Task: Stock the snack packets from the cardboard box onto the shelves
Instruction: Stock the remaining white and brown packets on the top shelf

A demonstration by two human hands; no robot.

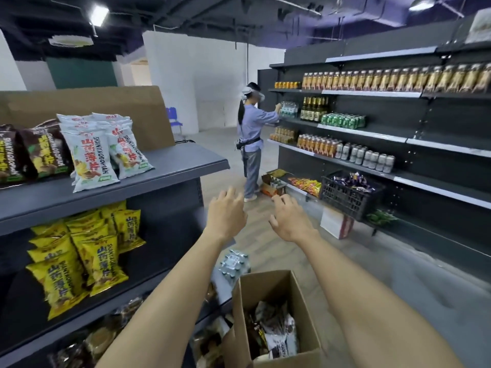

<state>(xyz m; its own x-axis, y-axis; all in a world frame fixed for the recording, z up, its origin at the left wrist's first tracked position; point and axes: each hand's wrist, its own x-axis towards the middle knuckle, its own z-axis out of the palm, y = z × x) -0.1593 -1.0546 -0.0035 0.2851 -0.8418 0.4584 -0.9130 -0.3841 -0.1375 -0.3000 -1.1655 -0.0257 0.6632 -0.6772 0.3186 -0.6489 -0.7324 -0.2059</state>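
An open cardboard box (300, 296) stands low in front of me with several snack packets (279, 330) inside. On my left is a grey shelf unit (164, 168). Its top shelf carries white packets (90, 152) and dark brown packets (29, 152); the shelf below carries yellow packets (79, 253). My left hand (225, 216) and my right hand (291, 220) are stretched out in the air above the box. Both have loosely spread fingers and hold nothing.
A wrapped pack of bottles (233, 264) lies on the floor beyond the box. Across the aisle, a long dark shelf wall (398, 134) holds bottles and cans, plus a black crate (348, 197). A person (251, 144) stands there stocking drinks.
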